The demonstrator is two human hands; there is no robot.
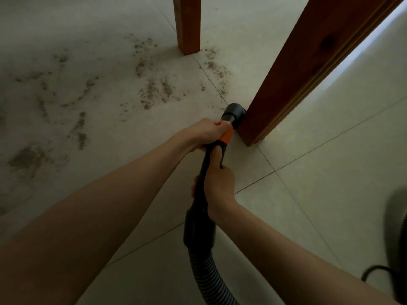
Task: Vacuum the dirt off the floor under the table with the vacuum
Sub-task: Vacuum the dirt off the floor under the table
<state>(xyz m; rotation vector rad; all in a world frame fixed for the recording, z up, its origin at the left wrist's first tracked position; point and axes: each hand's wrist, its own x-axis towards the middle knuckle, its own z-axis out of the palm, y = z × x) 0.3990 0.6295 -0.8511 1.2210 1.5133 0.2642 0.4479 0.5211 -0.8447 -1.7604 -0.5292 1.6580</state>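
Both hands hold the black vacuum wand with ribbed grey hose [201,194]: the left hand [207,133] is curled over the orange collar [226,134] near the nozzle end, and the right hand [218,183] is wrapped round the curved black handle section just behind it, thumb lying along the top. The round black nozzle [234,112] sits just ahead of the left hand, low to the pale tiled floor [308,194] and touching or nearly touching the near reddish-brown wooden table leg [286,84]; actual contact cannot be confirmed. The step in hand appears to be an early pass: scattered brown dirt [154,91] lies ahead and to the left of the left hand, with further patches well out to the left, and little of it looks cleared. The next move likely calls for swinging the nozzle left, away from the near leg, and sweeping it across the nearest patches. Open floor extends left of both hands. The near leg blocks travel to the right, and a second wooden leg [188,25] stands farther ahead, with dirt on both sides of its foot. A dark vacuum body [396,238] with a black cord sits to the right of the right forearm.
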